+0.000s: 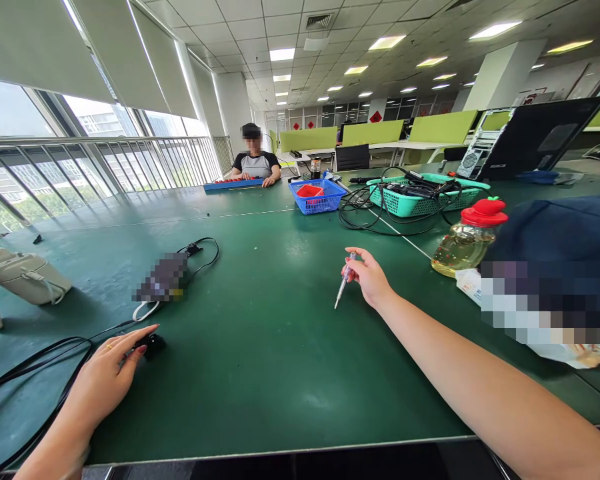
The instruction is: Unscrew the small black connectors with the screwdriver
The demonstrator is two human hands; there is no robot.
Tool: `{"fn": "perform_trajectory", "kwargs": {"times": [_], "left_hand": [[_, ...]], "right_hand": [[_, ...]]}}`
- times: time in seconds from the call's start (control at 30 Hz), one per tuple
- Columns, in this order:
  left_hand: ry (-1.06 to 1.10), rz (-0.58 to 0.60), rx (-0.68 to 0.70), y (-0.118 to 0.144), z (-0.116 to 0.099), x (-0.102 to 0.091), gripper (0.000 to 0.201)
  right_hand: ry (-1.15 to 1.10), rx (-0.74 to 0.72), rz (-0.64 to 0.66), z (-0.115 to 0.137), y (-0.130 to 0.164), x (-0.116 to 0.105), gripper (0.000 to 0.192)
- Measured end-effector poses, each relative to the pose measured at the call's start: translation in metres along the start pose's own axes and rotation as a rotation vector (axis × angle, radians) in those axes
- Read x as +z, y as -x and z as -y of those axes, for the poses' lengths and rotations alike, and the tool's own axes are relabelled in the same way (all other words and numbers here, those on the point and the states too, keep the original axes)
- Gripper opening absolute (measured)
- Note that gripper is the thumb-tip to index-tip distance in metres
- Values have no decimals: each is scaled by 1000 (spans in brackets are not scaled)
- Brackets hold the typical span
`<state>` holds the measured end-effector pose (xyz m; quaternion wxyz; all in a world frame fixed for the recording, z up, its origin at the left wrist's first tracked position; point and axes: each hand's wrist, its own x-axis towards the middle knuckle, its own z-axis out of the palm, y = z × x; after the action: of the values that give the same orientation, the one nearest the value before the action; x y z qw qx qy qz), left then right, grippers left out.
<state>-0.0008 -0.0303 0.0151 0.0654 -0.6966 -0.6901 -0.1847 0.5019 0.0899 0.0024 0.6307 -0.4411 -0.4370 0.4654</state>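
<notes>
Pinching a slim screwdriver between thumb and fingers, the right hand holds it tilted, clear handle up and metal tip down, just above the green counter. The left hand lies flat, fingertips touching a small black plug on a cable.

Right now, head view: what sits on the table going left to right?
Beige bag → left hand on a small black plug → screwdriver held in right hand → bottle with red cap.
</notes>
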Motion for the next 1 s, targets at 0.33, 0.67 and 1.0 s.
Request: {"fn": "perform_trajectory", "kwargs": {"times": [0.33, 0.67, 1.0], "left_hand": [[60, -62, 29, -1, -1, 3, 45], [14, -49, 36, 0, 0, 2, 46], [-30, -109, -93, -8, 2, -7, 57]], "right_hand": [[20, -7, 15, 2, 2, 0, 42], [17, 1, 7, 2, 2, 1, 44], [16, -2, 15, 2, 2, 2, 43]]}}
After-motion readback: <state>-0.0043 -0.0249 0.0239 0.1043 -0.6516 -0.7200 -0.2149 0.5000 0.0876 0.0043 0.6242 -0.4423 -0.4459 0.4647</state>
